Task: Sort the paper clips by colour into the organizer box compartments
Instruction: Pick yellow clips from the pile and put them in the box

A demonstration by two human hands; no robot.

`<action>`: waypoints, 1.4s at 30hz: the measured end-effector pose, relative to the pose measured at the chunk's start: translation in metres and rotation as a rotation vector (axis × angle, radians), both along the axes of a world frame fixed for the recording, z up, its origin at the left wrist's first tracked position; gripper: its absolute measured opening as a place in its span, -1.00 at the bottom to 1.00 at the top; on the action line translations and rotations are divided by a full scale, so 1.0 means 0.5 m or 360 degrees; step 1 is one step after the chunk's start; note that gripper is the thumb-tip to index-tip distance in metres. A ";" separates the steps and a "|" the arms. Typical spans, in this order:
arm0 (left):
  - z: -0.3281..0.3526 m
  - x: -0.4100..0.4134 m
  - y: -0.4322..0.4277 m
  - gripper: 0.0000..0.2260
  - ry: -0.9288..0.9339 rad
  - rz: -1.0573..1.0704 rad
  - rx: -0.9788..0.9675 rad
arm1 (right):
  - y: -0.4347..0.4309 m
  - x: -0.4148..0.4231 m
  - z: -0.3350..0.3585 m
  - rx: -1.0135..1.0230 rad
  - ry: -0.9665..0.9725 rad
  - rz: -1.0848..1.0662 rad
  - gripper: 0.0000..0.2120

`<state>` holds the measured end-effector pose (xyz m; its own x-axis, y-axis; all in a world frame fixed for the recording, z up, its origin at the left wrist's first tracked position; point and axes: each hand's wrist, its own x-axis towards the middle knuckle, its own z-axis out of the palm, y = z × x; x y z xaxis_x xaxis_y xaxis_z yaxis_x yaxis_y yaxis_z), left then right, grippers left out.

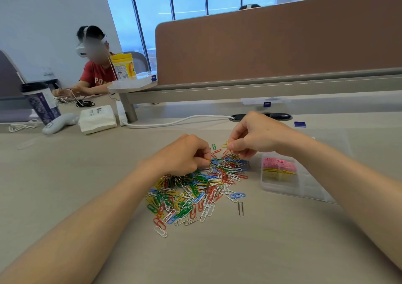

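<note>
The pale tabletop (282,251) fills most of your view, with a brown partition screen (282,48) standing along its far edge. Both your forearms reach in from the near edge toward the middle.

The pile of paper clips (200,188) lies spread in front of you, a loose mix of red, blue, green, yellow and white. Just to its right, partly under your right forearm, sits the clear organizer box (269,185). One far compartment holds pink clips (278,164), and the compartment next to it on the near side holds yellow clips (279,172).

Your left hand (180,155) rests on the far left part of the pile, fingers curled and their tips pressed down among the clips. You cannot tell from here whether they have hold of one. Your right hand (258,135) hovers over the far right edge of the pile, fingers curled, thumb and forefinger pinching a yellow paper clip (225,145) lifted clear of the heap.

Far left on the tabletop are a tissue pack (97,118) and a dark patterned cup (42,105).

A single grey clip (240,208) lies apart from the pile on its near right side, and a white clip (161,231) marks its nearest edge.
</note>
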<state>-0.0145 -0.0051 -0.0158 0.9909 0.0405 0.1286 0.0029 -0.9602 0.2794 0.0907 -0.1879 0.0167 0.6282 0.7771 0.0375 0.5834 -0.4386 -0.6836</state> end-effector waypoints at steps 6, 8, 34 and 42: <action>0.022 0.014 -0.034 -0.89 -0.0069 -0.0042 -0.0515 | -0.050 0.019 0.006 -0.0021 0.0007 -0.0080 -0.89; 0.030 0.022 -0.051 -0.88 -0.0073 -0.0079 -0.0578 | -0.072 0.028 0.006 -0.0047 0.0012 -0.0095 -0.88; 0.038 0.097 -0.057 -0.92 0.0179 -0.0083 -0.0057 | -0.116 0.068 0.003 -0.0328 -0.0277 -0.0058 -0.95; 0.001 0.093 -0.047 -0.90 0.0179 -0.0024 0.0039 | -0.002 0.070 -0.040 -0.0430 -0.0689 0.0015 -0.95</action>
<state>0.0318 -0.0286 -0.0154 0.9996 0.0234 0.0175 0.0181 -0.9668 0.2548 0.1257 -0.1889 -0.0032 0.5923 0.8007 0.0900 0.7930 -0.5594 -0.2413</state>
